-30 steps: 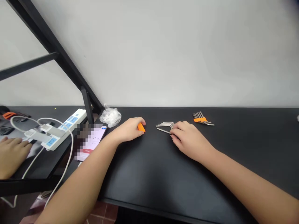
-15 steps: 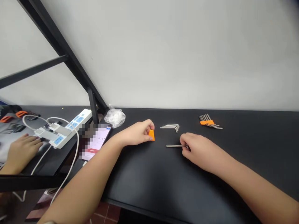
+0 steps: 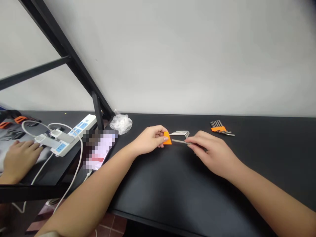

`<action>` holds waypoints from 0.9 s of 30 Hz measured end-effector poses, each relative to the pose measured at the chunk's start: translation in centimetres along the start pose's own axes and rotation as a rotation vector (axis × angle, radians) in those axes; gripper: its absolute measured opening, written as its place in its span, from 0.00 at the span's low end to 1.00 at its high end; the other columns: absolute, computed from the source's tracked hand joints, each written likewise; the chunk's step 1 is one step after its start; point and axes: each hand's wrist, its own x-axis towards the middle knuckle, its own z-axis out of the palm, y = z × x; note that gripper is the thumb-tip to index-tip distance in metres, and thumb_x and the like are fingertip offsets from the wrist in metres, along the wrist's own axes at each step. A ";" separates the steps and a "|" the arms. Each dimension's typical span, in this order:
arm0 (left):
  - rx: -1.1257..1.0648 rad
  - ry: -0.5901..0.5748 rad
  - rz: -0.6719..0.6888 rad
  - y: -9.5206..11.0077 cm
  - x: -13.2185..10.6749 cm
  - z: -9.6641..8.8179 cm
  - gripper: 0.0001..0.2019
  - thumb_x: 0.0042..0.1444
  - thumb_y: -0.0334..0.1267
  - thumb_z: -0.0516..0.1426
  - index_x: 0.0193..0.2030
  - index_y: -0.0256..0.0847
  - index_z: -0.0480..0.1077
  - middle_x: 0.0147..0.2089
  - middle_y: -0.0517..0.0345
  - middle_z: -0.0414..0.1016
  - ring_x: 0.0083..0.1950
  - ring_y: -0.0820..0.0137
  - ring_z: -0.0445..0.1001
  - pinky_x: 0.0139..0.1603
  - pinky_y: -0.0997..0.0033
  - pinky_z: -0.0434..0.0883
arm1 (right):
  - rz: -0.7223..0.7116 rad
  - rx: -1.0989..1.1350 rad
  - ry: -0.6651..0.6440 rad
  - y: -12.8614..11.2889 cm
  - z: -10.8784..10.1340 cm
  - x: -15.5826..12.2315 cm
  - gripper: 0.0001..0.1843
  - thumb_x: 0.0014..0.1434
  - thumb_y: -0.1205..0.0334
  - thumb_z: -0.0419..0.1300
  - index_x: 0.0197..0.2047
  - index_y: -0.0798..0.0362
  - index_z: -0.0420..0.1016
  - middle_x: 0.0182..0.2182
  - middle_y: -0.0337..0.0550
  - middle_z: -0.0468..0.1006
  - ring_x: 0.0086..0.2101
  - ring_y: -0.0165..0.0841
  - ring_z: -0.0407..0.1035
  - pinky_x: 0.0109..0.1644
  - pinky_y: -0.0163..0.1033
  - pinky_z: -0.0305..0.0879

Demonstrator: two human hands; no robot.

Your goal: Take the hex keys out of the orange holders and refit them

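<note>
My left hand (image 3: 151,139) is closed on a small orange hex-key holder (image 3: 167,138), holding it just above the black table (image 3: 172,191). My right hand (image 3: 212,152) pinches a single silver hex key (image 3: 179,141) whose long end points left and meets the holder. Just behind them a row of loose silver hex keys (image 3: 181,133) lies on the table.
A second set of hex keys in an orange holder (image 3: 220,128) lies at the back right. A crumpled clear bag (image 3: 120,123) and a phone (image 3: 100,149) sit left of my hands. Further left are a white power strip (image 3: 66,138) with cables and another person's hand (image 3: 19,157).
My right hand picked one hex key from the row, drew it toward me, then brought its end up to the orange holder. My left hand moved right with the holder.
</note>
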 end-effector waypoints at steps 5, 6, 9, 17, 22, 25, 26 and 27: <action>-0.114 -0.048 0.008 -0.3 0.2 1.3 0.09 0.63 0.40 0.62 0.44 0.37 0.70 0.40 0.48 0.80 0.36 0.71 0.78 0.41 0.67 0.77 | 0.006 -0.001 -0.033 -0.3 0.0 0.0 0.14 0.72 0.60 0.52 0.49 0.48 0.79 0.37 0.46 0.75 0.35 0.36 0.71 0.39 0.41 0.68; -0.130 -0.052 0.015 -0.3 0.2 1.4 0.10 0.63 0.41 0.62 0.43 0.37 0.70 0.40 0.48 0.80 0.36 0.71 0.78 0.41 0.67 0.77 | 0.003 -0.002 -0.037 -0.2 0.0 -0.1 0.14 0.72 0.60 0.52 0.50 0.48 0.79 0.36 0.46 0.75 0.34 0.36 0.71 0.38 0.41 0.68; -0.208 -0.063 0.039 -0.4 0.2 1.5 0.11 0.63 0.41 0.62 0.43 0.37 0.68 0.39 0.50 0.80 0.35 0.70 0.79 0.40 0.66 0.77 | -0.017 -0.002 -0.025 0.0 0.0 -0.1 0.12 0.71 0.61 0.53 0.49 0.48 0.78 0.34 0.44 0.73 0.33 0.35 0.70 0.37 0.40 0.66; -0.274 0.075 0.093 -0.6 0.5 1.3 0.12 0.63 0.42 0.62 0.43 0.36 0.68 0.37 0.51 0.80 0.31 0.72 0.78 0.35 0.68 0.76 | -0.024 0.003 -0.010 0.1 0.0 -0.1 0.11 0.71 0.62 0.54 0.49 0.48 0.78 0.34 0.43 0.71 0.33 0.35 0.69 0.37 0.40 0.65; -0.307 0.136 0.121 -0.4 0.5 1.4 0.12 0.62 0.42 0.63 0.43 0.36 0.69 0.36 0.53 0.79 0.29 0.74 0.75 0.33 0.70 0.75 | -0.015 0.005 -0.001 0.3 0.1 -0.1 0.11 0.71 0.62 0.54 0.49 0.49 0.78 0.34 0.43 0.71 0.33 0.34 0.69 0.38 0.41 0.65; -0.292 0.118 0.111 -0.4 0.4 1.5 0.13 0.62 0.42 0.64 0.44 0.36 0.69 0.38 0.52 0.79 0.29 0.74 0.76 0.34 0.70 0.76 | -0.020 0.009 -0.006 0.3 0.1 -0.1 0.11 0.71 0.63 0.54 0.49 0.49 0.77 0.33 0.43 0.70 0.33 0.34 0.68 0.38 0.40 0.65; -0.286 0.109 0.105 -0.4 0.4 1.5 0.13 0.62 0.43 0.63 0.45 0.36 0.70 0.38 0.52 0.79 0.30 0.74 0.76 0.34 0.70 0.76 | -0.023 0.007 -0.013 0.3 0.2 -0.1 0.11 0.71 0.63 0.54 0.49 0.49 0.78 0.33 0.42 0.70 0.33 0.34 0.68 0.38 0.40 0.65; -0.282 0.102 0.099 -0.4 0.5 1.6 0.13 0.62 0.43 0.63 0.45 0.36 0.70 0.38 0.52 0.79 0.30 0.74 0.76 0.35 0.70 0.76 | -0.027 0.005 -0.020 0.3 0.2 -0.1 0.11 0.72 0.63 0.54 0.49 0.49 0.78 0.33 0.42 0.70 0.33 0.33 0.68 0.38 0.40 0.65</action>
